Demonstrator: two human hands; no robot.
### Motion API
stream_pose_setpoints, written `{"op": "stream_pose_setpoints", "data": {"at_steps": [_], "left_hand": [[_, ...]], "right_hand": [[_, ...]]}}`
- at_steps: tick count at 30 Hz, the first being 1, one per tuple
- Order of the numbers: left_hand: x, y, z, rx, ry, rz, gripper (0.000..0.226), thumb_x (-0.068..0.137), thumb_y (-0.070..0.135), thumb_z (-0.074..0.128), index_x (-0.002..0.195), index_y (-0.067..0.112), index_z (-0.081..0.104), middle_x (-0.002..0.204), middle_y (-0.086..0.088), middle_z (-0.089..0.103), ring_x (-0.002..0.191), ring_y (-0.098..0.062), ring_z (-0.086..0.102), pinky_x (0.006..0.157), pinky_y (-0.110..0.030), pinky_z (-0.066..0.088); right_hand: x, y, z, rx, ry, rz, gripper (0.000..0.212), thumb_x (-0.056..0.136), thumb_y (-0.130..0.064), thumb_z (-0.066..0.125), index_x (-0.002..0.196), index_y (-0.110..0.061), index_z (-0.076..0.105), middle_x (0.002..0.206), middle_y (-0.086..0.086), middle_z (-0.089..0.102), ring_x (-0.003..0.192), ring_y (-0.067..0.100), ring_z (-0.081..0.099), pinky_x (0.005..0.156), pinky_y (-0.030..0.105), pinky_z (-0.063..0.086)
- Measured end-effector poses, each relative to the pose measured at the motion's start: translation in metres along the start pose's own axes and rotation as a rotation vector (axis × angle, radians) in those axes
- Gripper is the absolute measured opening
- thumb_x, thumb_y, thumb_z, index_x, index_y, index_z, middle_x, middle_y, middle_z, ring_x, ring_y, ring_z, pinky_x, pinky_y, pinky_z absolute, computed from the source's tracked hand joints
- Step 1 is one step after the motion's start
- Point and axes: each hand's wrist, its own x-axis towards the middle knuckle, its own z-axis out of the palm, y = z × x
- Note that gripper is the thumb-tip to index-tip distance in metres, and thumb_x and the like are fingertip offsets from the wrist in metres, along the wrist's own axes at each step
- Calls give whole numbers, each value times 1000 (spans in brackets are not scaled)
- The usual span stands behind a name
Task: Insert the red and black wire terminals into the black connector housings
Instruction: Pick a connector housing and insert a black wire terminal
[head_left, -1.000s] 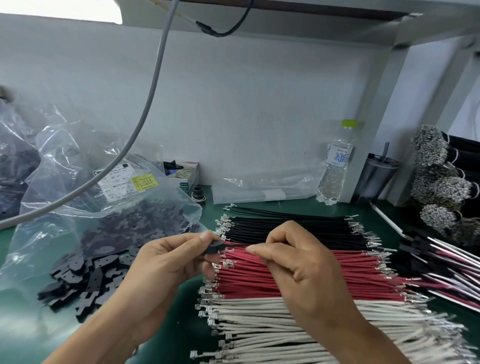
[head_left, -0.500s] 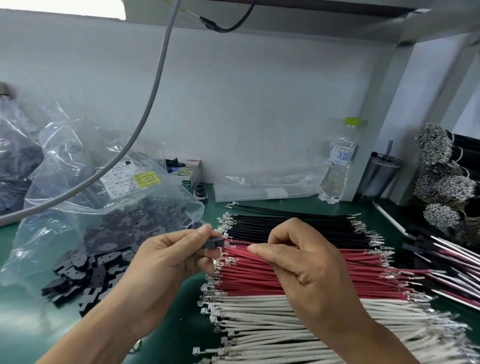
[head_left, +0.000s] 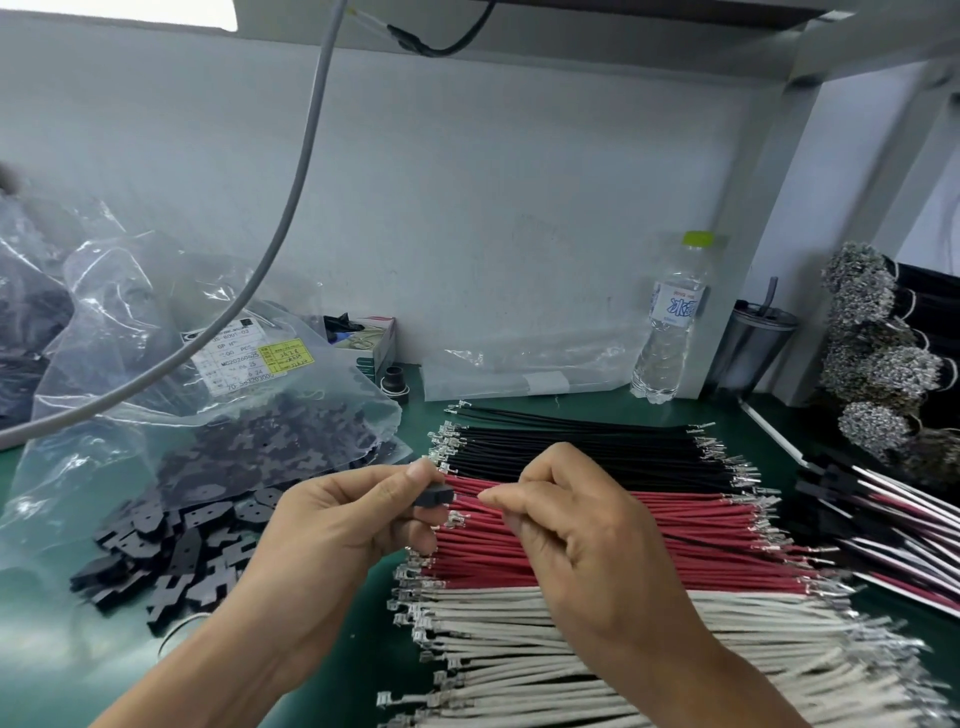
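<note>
Left hand (head_left: 337, 525) pinches a small black connector housing (head_left: 432, 497) between thumb and fingers, held above the green table (head_left: 31, 639) just at the left ends of the red wires (head_left: 691, 535). Right hand (head_left: 587, 540) has thumb and forefinger pressed together on one red wire (head_left: 467, 500), other fingers curled under. The wire's left end meets the housing; cannot tell if the terminal is already inside.

Wires lie in rows across the middle of the table, running left to right: black wires (head_left: 597, 452) farthest back, red ones in the middle, white wires (head_left: 519, 639) nearest the front edge. Metal terminals show at both ends of each row.

Loose black connector housings (head_left: 171, 551) sit in a heap toward the left front of the table, spilling from a clear plastic bag (head_left: 171, 374) with a white and yellow label. A second bag at the far left edge is blurred.

Along the back edge: small open box (head_left: 371, 345), flat clear plastic bag (head_left: 519, 369), water bottle (head_left: 672, 322) with green cap, dark tumbler (head_left: 753, 348) with straw beside it. Right edge holds finished assemblies (head_left: 883, 514) of red, black and white wires in black housings, and behind them bundles of black wire (head_left: 878, 364) with silver terminal ends facing out. A grey cable (head_left: 291, 218) hangs across the upper left.
</note>
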Motion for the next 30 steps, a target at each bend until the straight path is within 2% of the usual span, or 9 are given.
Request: {"op": "stream_pose_setpoints", "data": {"at_steps": [3,6,9,12,15,20,24,27,30], "left_hand": [[-1,-2,2,44,30,29,39,71,38,79,92,6,82,85,-19,77,64,-22,64,67,-25,58],[-2,-2,4,240,16,144,32,70,37,83,100,26,83,92,-11,80,73,-20,74,77,-28,59],[-4,-1,4,411,-48,274,25,70,28,86,94,30,82,85,-6,80,71,-15,75,69,-22,60],[-4,3,-1,529,-46,264,18,69,39,86,84,30,82,71,-7,77,57,-16,71,60,-23,58],[-5,3,-5,521,-71,229,22,67,41,87,84,27,83,66,-9,75,52,-19,70,58,-24,57],[-6,-1,-4,412,-57,200,28,65,39,93,85,21,84,72,-14,77,52,-24,69,58,-28,58],[-5,-1,0,441,-71,211,19,67,32,89,83,23,84,71,-11,77,50,-22,68,55,-27,57],[-4,-2,3,451,-66,208,13,70,26,87,83,26,84,71,-10,77,49,-22,66,56,-28,58],[-5,-2,0,470,-10,219,13,71,22,86,82,27,84,72,-10,77,50,-24,67,57,-29,61]], "right_hand": [[1,-2,2,-6,13,8,19,96,-17,63,109,-17,77,89,-9,55,78,7,57,66,27,53],[1,4,-1,15,-1,64,17,97,-18,63,108,-21,76,92,-14,55,84,6,59,72,21,51],[0,8,-2,21,-47,102,10,94,-20,69,101,-24,75,91,-17,55,85,4,60,72,20,49],[-1,6,-1,3,-77,67,5,92,-25,71,92,-21,75,88,-16,56,81,5,60,68,23,51],[-1,5,0,15,-80,47,10,92,-25,69,87,-19,74,85,-15,55,78,3,57,68,18,48],[-3,0,5,40,-86,61,12,92,-26,65,87,-19,72,85,-16,54,79,2,57,71,12,43],[1,6,-6,30,-149,103,7,92,-30,70,88,-26,75,86,-18,58,81,2,59,69,18,48],[7,4,-17,-209,-109,0,2,89,-28,75,91,-28,74,86,-17,58,81,4,55,65,25,48],[6,-8,-19,-229,-184,-77,8,84,-31,77,84,-31,69,83,-16,54,78,6,50,61,26,44]]}}
